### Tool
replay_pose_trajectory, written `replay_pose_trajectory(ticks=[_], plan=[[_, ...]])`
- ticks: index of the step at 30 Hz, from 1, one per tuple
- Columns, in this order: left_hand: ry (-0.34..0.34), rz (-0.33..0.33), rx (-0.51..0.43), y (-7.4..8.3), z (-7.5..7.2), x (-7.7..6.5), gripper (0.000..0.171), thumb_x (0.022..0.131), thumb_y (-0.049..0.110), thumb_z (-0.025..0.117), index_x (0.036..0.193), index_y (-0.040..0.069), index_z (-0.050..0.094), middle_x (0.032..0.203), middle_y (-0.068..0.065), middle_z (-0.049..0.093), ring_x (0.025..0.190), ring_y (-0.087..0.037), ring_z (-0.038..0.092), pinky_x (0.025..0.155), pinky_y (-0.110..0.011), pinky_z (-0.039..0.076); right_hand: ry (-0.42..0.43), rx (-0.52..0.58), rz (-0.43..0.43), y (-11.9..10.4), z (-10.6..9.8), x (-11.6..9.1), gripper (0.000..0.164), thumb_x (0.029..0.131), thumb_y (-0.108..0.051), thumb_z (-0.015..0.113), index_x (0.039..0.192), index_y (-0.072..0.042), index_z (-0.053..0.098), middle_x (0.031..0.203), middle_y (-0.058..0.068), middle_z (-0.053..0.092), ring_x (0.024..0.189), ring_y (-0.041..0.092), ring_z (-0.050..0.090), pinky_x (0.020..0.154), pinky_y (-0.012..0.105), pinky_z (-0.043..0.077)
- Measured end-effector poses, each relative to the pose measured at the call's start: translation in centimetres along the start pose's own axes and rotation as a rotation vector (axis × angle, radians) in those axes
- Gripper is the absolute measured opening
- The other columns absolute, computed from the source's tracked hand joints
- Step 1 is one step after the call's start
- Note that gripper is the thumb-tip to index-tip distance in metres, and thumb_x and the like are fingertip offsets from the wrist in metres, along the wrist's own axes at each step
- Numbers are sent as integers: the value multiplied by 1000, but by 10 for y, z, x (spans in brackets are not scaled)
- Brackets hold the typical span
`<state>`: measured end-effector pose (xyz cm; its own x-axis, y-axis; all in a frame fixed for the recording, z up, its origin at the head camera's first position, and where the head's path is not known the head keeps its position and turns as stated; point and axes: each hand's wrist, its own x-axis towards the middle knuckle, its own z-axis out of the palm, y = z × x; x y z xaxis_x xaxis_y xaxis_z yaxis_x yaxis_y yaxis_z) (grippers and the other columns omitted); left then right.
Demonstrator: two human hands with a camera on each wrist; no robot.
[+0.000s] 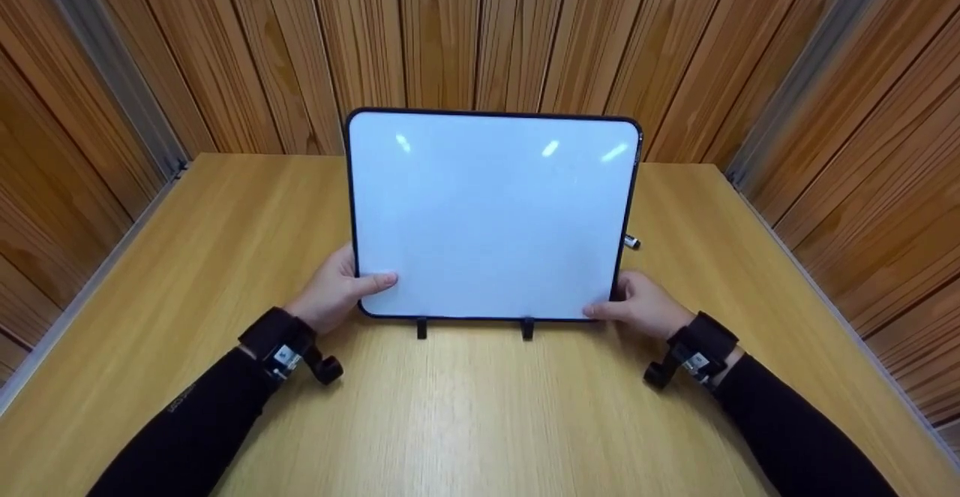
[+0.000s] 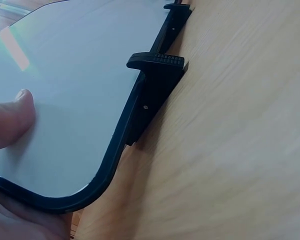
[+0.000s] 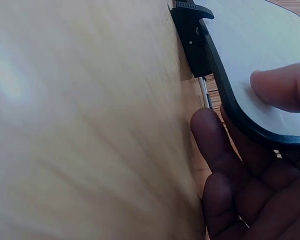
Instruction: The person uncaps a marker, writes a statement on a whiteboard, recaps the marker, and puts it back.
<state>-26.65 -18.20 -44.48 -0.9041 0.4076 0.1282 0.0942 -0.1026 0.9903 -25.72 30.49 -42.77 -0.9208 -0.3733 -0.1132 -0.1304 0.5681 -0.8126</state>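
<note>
A small whiteboard point(image 1: 495, 212) with a thin black frame and rounded corners leans back, its lower edge on a black stand whose two front hooks point(image 1: 421, 328) show below it. At the lower left corner my left hand point(image 1: 330, 294) grips the board, thumb on the white face and the fingers hidden behind. My right hand point(image 1: 645, 305) holds the lower right corner the same way. In the right wrist view, that thumb point(image 3: 280, 89) presses the face, while curled fingers point(image 3: 210, 135) show below and behind the frame. The left wrist view shows a stand hook point(image 2: 155, 61) lipping over the lower edge.
Behind the board's right side, the end of a marker point(image 1: 632, 242) sticks out on the wooden table point(image 1: 465, 422). Wood-plank walls point(image 1: 442, 31) rise at the back and both sides. Each wrist wears a black strap with a camera mount point(image 1: 328, 369).
</note>
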Motion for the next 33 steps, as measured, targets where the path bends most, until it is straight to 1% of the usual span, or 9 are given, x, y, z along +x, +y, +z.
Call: replay_pose_trajectory(ticks=[2,7,12,17,20,22,26,30,33], plan=[[5,2,0,0,1,-1,63,107,0,74,162,2,44,158,-14,61,145,-24,60,117,-34,50,-2,-10,16,1,0,-1,42,99,-28,86,123,4,74,102,5,72,89,23,58,73,28,43],[11,7,-12,1,4,-3,61,107,-3,73,161,0,45,157,-16,62,144,-25,60,117,-35,51,-5,-13,39,1,-1,-3,47,98,-31,86,127,2,71,107,6,72,90,23,57,71,29,42],[6,-7,-4,1,6,-3,63,106,0,74,162,2,45,158,-14,62,144,-25,61,117,-35,51,-21,7,-8,3,-1,-6,42,99,-25,85,128,3,72,112,7,77,92,22,61,75,28,47],[-7,0,-2,1,4,-4,65,107,-1,74,164,3,43,160,-15,61,146,-27,60,117,-36,51,-24,16,-34,3,0,-6,37,98,-23,86,121,3,73,106,8,77,89,20,62,77,27,49],[-13,7,1,1,3,-6,65,107,-1,73,164,2,43,160,-15,61,145,-27,61,117,-36,51,-26,18,-35,2,2,-6,36,97,-24,87,118,3,73,103,7,77,86,19,61,74,27,49],[-15,10,4,2,2,-7,65,107,-1,73,164,2,43,160,-15,61,145,-27,61,117,-36,52,-31,14,-38,1,2,-6,35,97,-24,87,114,3,73,99,6,75,80,18,60,69,26,46],[-17,12,2,2,2,-10,65,107,-1,73,164,2,43,159,-15,61,144,-26,62,116,-37,52,-39,5,-54,1,3,-4,34,97,-23,87,113,3,73,94,4,71,76,16,57,66,25,42],[-25,9,5,2,3,-11,68,106,0,74,166,4,42,161,-14,60,145,-26,60,117,-36,51,-41,5,-64,2,3,-4,26,96,-22,87,99,-2,70,77,-3,59,66,11,49,60,24,37],[-42,15,14,1,2,-12,70,107,1,74,168,5,39,163,-14,58,148,-26,58,119,-35,50,-41,11,-62,2,4,-6,27,96,-21,87,91,-7,64,69,-7,48,59,8,40,55,24,31]])
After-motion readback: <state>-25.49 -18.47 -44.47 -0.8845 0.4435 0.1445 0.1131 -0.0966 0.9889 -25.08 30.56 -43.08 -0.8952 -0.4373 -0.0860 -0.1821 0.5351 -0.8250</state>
